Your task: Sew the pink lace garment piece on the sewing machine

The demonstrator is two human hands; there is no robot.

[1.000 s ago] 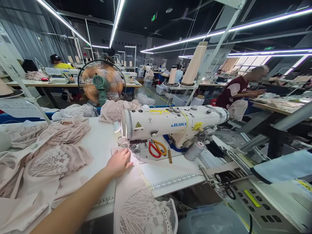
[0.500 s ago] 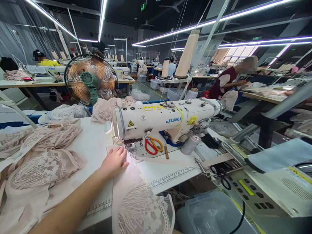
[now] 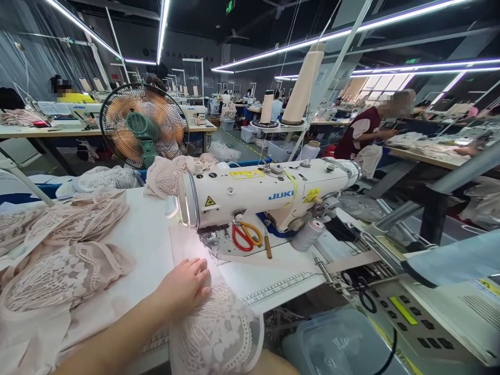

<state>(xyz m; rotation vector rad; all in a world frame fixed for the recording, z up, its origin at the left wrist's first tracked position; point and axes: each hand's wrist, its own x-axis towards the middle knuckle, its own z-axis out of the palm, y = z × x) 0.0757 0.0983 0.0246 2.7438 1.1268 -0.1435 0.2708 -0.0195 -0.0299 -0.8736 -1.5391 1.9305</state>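
Note:
My left hand lies palm down on a pale pink lace bra piece, its fingers stretched out over the smooth band. The band runs up to the needle end of a white sewing machine, while the lace cup hangs over the table's front edge. A patch of bare skin shows under the cup at the bottom edge. It may belong to my right arm or hand, but no fingers are visible there. On the machine bed rest red-and-orange-handled scissors and a small wooden-handled tool.
More lace bra pieces are heaped on the left of the table. A grey thread spool stands right of the machine. A fan is behind, a plastic bin below right. A person in dark red sits at another table.
My left hand has slid back along the band, away from the needle end and towards me. The lace cup has shifted slightly left, and more skin shows beneath it.

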